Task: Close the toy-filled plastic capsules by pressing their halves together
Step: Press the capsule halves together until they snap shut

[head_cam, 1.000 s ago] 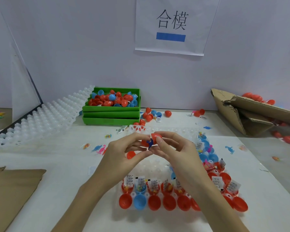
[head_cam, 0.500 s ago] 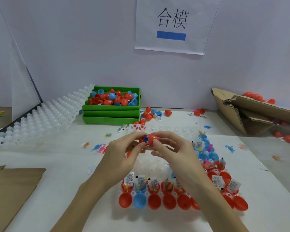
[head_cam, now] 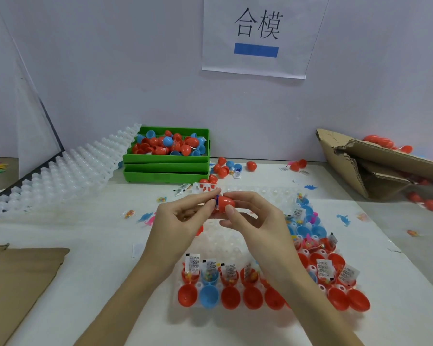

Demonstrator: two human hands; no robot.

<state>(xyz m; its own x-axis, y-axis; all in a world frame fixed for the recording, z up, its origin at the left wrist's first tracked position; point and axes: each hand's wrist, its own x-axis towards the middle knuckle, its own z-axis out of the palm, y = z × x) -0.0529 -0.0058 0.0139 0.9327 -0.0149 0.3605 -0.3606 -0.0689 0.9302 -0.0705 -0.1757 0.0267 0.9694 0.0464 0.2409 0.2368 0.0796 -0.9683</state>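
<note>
Over the middle of the clear egg tray (head_cam: 225, 243) both hands meet at one red capsule (head_cam: 226, 203). My right hand (head_cam: 255, 221) pinches its red half between thumb and fingers. My left hand (head_cam: 183, 218) grips the other half, mostly hidden by its fingers, with a blue toy showing in the gap between the halves. Along the tray's near edge stand open red and blue capsule halves (head_cam: 230, 297), and behind them halves stuffed with toys and white labelled packets (head_cam: 210, 269).
A stack of green bins (head_cam: 165, 168) full of red and blue capsules stands at the back. White moulded trays (head_cam: 68, 173) lean at the left. A torn cardboard box (head_cam: 375, 166) lies at the right, brown cardboard (head_cam: 18, 278) at the near left. Loose capsules and toys litter the table.
My hands have brought the two capsule halves closer together and lifted them slightly away from me. The red half in my right hand now nearly covers the blue toy.
</note>
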